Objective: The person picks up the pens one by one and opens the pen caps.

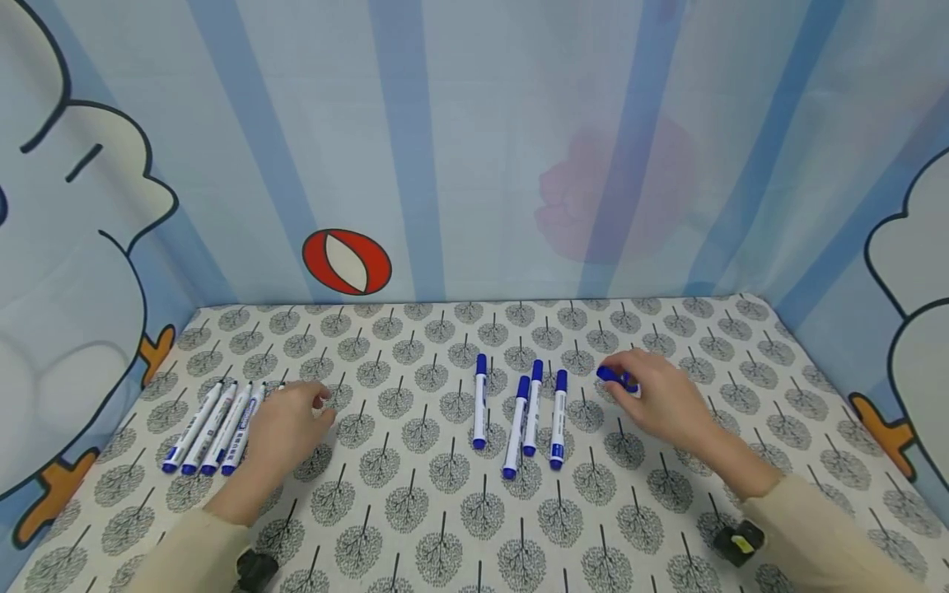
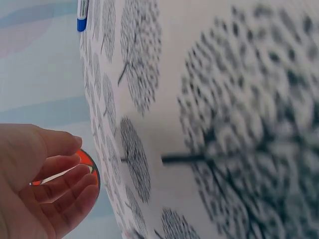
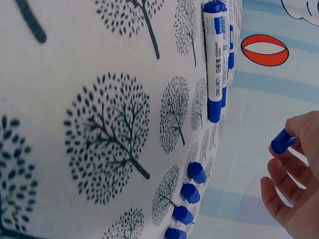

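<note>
My right hand (image 1: 663,399) pinches a small blue marker cap (image 3: 283,141) between thumb and forefinger, its other fingers loosely bent in the right wrist view. On the cloth, several more blue caps (image 3: 190,193) stand in a row, mostly hidden behind that hand in the head view. Left of it lie several white whiteboard markers (image 1: 559,420) with blue caps on. My left hand (image 1: 292,420) holds nothing, its fingers loosely curled. Beside it at the left lie several uncapped markers (image 1: 194,428), tips pointing away; the hand partly covers the rightmost one.
A white cloth (image 1: 400,511) with dark tree prints covers the table. Behind it hangs a light blue striped curtain (image 1: 489,148) with cartoon prints, among them a red oval (image 1: 315,255). Both sleeves end near a dark wrist device.
</note>
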